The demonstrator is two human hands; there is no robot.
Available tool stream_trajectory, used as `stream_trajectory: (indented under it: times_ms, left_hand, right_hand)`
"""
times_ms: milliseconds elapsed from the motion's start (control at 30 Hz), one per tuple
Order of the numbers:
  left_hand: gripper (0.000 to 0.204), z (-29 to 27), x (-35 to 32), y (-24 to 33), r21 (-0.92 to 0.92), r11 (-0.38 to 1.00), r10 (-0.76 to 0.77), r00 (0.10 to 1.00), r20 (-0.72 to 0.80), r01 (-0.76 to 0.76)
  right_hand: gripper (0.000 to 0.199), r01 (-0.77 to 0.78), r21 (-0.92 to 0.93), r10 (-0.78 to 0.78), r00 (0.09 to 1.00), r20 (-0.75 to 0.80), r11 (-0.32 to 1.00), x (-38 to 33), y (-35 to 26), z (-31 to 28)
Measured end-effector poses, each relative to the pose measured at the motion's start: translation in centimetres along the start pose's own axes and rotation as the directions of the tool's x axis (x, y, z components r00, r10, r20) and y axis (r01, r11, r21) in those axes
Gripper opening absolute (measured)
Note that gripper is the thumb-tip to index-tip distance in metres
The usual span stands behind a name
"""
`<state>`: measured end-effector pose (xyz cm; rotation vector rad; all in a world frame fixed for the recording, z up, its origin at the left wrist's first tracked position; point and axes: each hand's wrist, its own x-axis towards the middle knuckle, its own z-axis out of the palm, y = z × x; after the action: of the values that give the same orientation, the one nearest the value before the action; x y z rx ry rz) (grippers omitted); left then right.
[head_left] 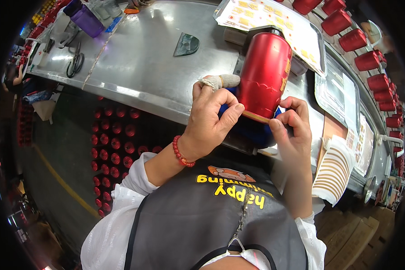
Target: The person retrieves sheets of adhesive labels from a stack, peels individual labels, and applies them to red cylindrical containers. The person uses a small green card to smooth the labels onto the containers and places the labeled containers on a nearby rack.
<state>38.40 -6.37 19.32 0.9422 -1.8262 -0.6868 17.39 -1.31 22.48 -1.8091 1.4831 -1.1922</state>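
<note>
A glossy red metal cylinder (264, 67) with a wavy embossed line and gold decals lies on a dark holder with blue parts (252, 135). Along its near rim runs a thin gold strip (256, 117). At the strip's left end my left hand (213, 110) is closed, thumb tip on the rim; a whitish cloth cot covers one finger, which lies against the cylinder's side. My right hand (294, 123) pinches by the strip's right end, with thumb and bent forefinger close together. Some fingertips are hidden behind the rim.
A sheet of curved brown strips (333, 171) lies at the right, and a sheet of gold decals (274, 20) behind the cylinder. On the metal table (144, 49) are a dark green scraper-like piece (186, 44) and a purple bottle (83, 18). Red cylinders (366, 60) hang at far right.
</note>
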Motion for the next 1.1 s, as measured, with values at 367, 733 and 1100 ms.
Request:
stream_trajectory:
  times_ms: [367, 733, 1100]
  left_hand:
    - [0.014, 0.08, 0.35, 0.0, 0.051, 0.997, 0.058, 0.998, -0.015, -0.057]
    - [0.013, -0.09, 0.55, 0.19, 0.088, 0.99, 0.113, 0.993, -0.017, -0.111]
    - [0.013, 0.04, 0.54, 0.16, 0.079, 0.99, 0.116, 0.993, -0.024, -0.113]
  right_hand:
    - [0.015, -0.084, 0.024, 0.084, 0.996, -0.003, 0.996, -0.15, -0.07, 0.12]
    - [0.014, -0.061, 0.002, 0.061, 0.998, -0.012, 0.998, -0.21, 0.2, 0.41]
    - [0.015, -0.096, 0.03, 0.096, 0.995, 0.008, 0.995, -0.28, 0.37, 0.31]
